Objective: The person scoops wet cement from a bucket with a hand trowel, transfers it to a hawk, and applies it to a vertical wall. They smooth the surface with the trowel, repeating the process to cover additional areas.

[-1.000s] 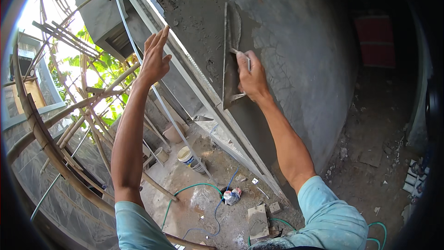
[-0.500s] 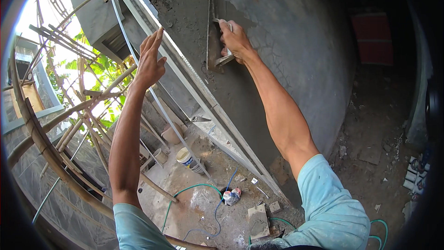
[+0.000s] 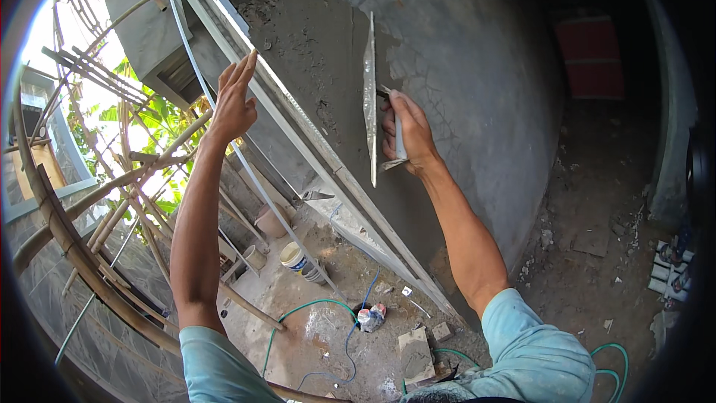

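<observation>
My right hand [image 3: 410,128] grips the handle of a plastering trowel [image 3: 371,97]. The trowel's long blade is turned nearly edge-on, close to a dark band of wet plaster [image 3: 306,26] on the grey wall [image 3: 477,82]; whether it touches cannot be made out. At the left, my left hand [image 3: 235,104] has its fingers stretched out, the tips at a long pale straight edge [image 3: 294,113] that runs slantwise along the border of the plaster. That hand grasps nothing.
Bamboo scaffolding [image 3: 56,216] fills the left side. Below lie a white bucket [image 3: 292,256], a green hose [image 3: 313,304], a crumpled bag [image 3: 371,318] and a flat block [image 3: 415,354]. A red panel [image 3: 591,60] shows in the dark at far right.
My right hand has moved down and slightly right with the trowel, whose blade has turned from showing its back to nearly edge-on. My left hand stays by the straight edge.
</observation>
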`<move>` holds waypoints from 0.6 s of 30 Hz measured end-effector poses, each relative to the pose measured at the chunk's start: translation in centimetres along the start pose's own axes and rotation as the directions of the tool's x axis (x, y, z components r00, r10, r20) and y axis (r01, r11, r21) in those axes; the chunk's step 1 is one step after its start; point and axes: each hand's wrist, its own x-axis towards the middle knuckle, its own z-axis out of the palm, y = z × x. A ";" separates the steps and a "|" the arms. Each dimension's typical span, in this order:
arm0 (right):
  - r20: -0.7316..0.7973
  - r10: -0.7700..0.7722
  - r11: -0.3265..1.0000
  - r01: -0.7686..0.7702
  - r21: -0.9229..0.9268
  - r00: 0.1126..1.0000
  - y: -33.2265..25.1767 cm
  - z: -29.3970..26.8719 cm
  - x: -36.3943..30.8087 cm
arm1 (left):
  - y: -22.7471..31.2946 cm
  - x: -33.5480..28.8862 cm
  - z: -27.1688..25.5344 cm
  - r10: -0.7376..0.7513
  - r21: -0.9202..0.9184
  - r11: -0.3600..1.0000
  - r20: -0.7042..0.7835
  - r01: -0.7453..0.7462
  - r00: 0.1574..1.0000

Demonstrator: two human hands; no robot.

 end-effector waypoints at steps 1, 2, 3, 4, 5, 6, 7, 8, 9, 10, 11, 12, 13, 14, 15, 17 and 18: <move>-0.026 0.057 0.989 -0.053 0.138 0.998 0.2 -1.2 -1.0 | 0.1 0.1 0.0 0.008 -0.006 1.000 -0.006 -0.008 1.000; -0.053 0.068 0.985 -0.058 0.161 0.996 0.6 -2.6 -1.7 | 0.6 0.4 0.0 -0.019 0.015 1.000 -0.029 0.020 0.999; -0.080 0.078 0.981 -0.062 0.184 0.994 1.0 -3.8 -2.4 | 1.0 0.7 -0.3 -0.016 0.010 1.000 -0.028 0.017 0.999; -0.122 0.109 0.975 -0.082 0.206 0.987 0.9 -4.9 -3.4 | 1.7 1.5 -1.0 -0.062 0.116 0.991 -0.046 0.067 0.997; -0.165 0.145 0.966 -0.104 0.237 0.976 1.0 -5.3 -4.5 | 2.3 2.1 -1.5 -0.108 0.224 0.967 -0.068 0.120 0.992; -0.185 0.168 0.960 -0.118 0.254 0.968 1.4 -6.2 -5.3 | 3.1 2.8 -1.5 -0.036 0.273 0.958 -0.186 0.087 0.982; -0.212 0.188 0.955 -0.128 0.268 0.959 1.8 -7.4 -6.3 | 4.4 3.9 -1.2 -0.031 0.263 0.961 -0.189 0.081 0.981; -0.211 0.187 0.954 -0.126 0.271 0.960 2.3 -7.9 -7.2 | 5.4 5.1 -1.3 0.076 0.346 0.938 -0.210 0.001 0.975; -0.265 0.214 0.948 -0.136 0.287 0.940 2.7 -8.4 -8.0 | 6.5 6.4 -1.1 0.184 0.427 0.901 -0.222 -0.074 0.958; -0.321 0.242 0.942 -0.143 0.302 0.916 2.9 -8.8 -9.0 | 7.5 7.9 -0.4 0.187 0.425 0.902 -0.222 -0.077 0.957; -0.319 0.242 0.942 -0.143 0.305 0.916 3.0 -9.1 -9.8 | 8.3 9.4 0.3 0.229 0.469 0.875 -0.171 -0.125 0.958; -0.329 0.263 0.939 -0.162 0.304 0.907 2.9 -9.4 -10.5 | 9.1 10.8 1.0 0.268 0.507 0.844 -0.118 -0.174 0.956; -0.347 0.279 0.938 -0.176 0.299 0.896 2.6 -10.1 -11.4 | 10.2 12.2 1.9 0.272 0.503 0.846 -0.121 -0.177 0.954; -0.340 0.277 0.939 -0.178 0.294 0.899 2.5 -10.7 -12.1 | 11.0 13.4 2.6 0.218 0.517 0.839 -0.032 -0.171 0.975; -0.341 0.274 0.940 -0.174 0.295 0.899 2.0 -11.4 -12.8 | 11.6 14.3 3.1 0.160 0.530 0.831 0.058 -0.166 0.985; -0.270 0.269 0.947 -0.203 0.249 0.925 1.0 -12.6 -14.1 | 12.2 15.7 4.4 0.145 0.537 0.826 0.095 -0.173 0.985; -0.320 0.270 0.949 -0.193 0.251 0.908 0.8 -12.9 -14.1 | 12.4 16.3 5.1 0.121 0.545 0.820 0.134 -0.176 0.983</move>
